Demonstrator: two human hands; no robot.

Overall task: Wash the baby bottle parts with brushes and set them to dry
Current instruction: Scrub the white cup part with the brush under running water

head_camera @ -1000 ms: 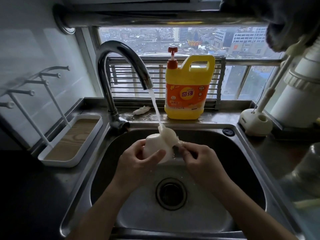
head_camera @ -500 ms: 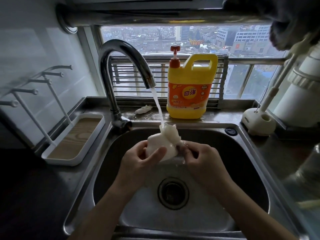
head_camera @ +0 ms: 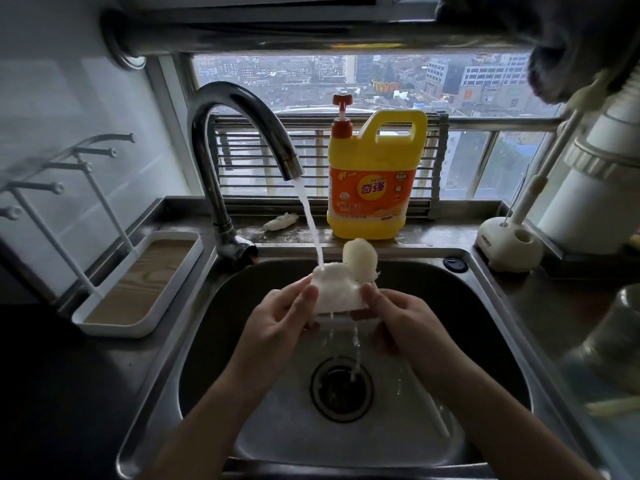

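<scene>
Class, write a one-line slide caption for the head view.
Both hands, left and right, hold a white bottle part and sponge brush under the running tap over the sink.

Window point(head_camera: 346, 77) behind sink: overcast daylight, view down on city buildings. Horizontal metal rail point(head_camera: 311, 38) across top of window; barred rack point(head_camera: 270, 168) on sill. White tiled wall point(head_camera: 62, 109) at left. Dark steel surface point(head_camera: 62, 375) surrounds stainless sink point(head_camera: 242, 299). Room dim, lit from window only.
</scene>
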